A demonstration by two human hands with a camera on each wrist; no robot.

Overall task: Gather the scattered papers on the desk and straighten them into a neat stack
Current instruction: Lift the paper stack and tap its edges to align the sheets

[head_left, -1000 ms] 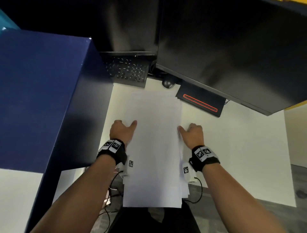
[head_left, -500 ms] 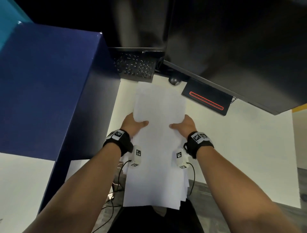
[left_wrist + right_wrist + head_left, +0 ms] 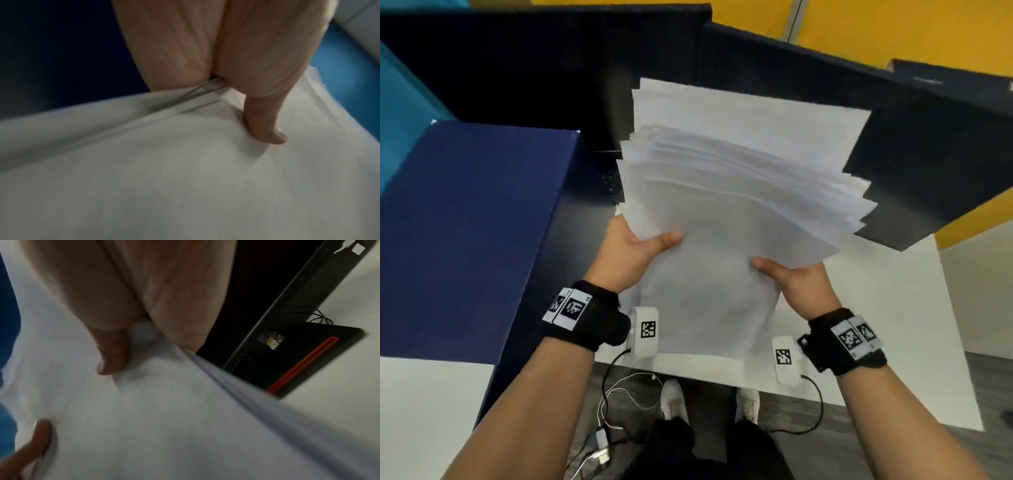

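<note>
A thick bundle of white papers (image 3: pixel 726 219) is held up in the air over the white desk (image 3: pixel 893 325), tilted toward me, its far edges fanned out unevenly. My left hand (image 3: pixel 633 250) grips the bundle's left side, thumb on top and fingers hidden underneath. My right hand (image 3: pixel 794 277) grips the right side the same way. In the left wrist view the thumb (image 3: pixel 265 125) presses on the top sheet (image 3: pixel 185 178). In the right wrist view the right thumb (image 3: pixel 112 352) presses on the papers (image 3: pixel 164 426), and the other hand's thumb (image 3: pixel 39 434) shows at lower left.
A dark blue partition (image 3: pixel 465 222) stands close on the left. Dark monitors (image 3: pixel 928 137) rise behind the papers. A black pad with an orange stripe (image 3: pixel 304 363) lies on the desk at the right. Cables (image 3: pixel 619 404) and shoes (image 3: pixel 671 397) are on the floor below the desk's edge.
The papers lay flat on the desk between my hands; both hands then gripped their sides and lifted the bundle up toward me, its sheets now fanned at the far end.
</note>
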